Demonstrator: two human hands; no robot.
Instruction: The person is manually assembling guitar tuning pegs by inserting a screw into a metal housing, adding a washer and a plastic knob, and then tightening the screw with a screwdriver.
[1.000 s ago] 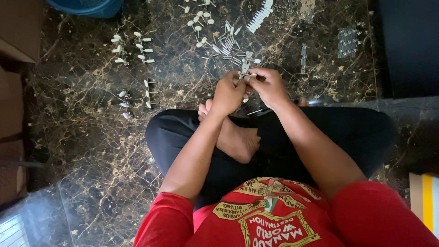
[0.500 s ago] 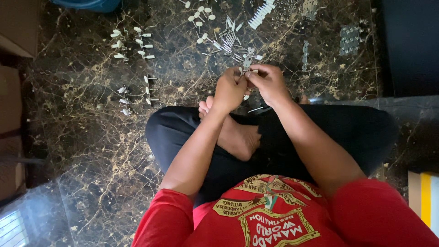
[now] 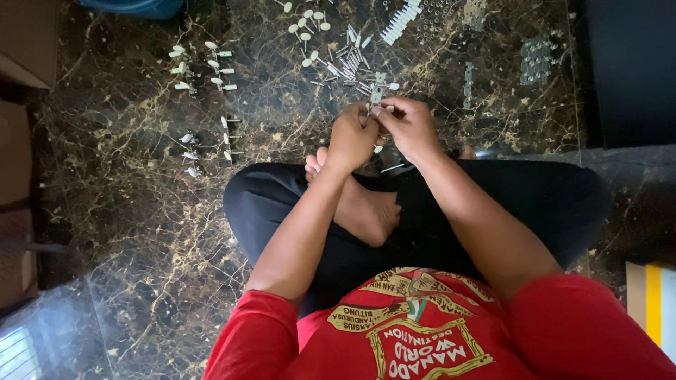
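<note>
A: What are the two hands doing up there above the crossed legs?

B: The left hand [image 3: 352, 137] and the right hand [image 3: 408, 127] are meeting over the dark marble floor [image 3: 141, 232], both pinching one small metal piece [image 3: 377, 93] between them. The fingers of each hand are curling shut around it, thumbs pressing against forefingers; it is too small to name more exactly than a little silvery part with a pale end.

A: Why are they holding it so close together?

B: I judge that a part this tiny is needing support from both sides, one hand steadying while the other is working at its tip. The hands are hovering near the knees, so the forearms are staying relaxed.

A: And the bits on the floor?

B: A loose heap of thin metal pins [image 3: 348, 63] is lying just beyond the hands, within easy reach. White-capped pieces [image 3: 310, 21] are sitting farther up, and more white-capped pieces in neat pairs [image 3: 201, 67] are lying well apart to the person's left, probably being kept separate from the heap. A row of white parts [image 3: 401, 21] is lying near the top edge.
</note>
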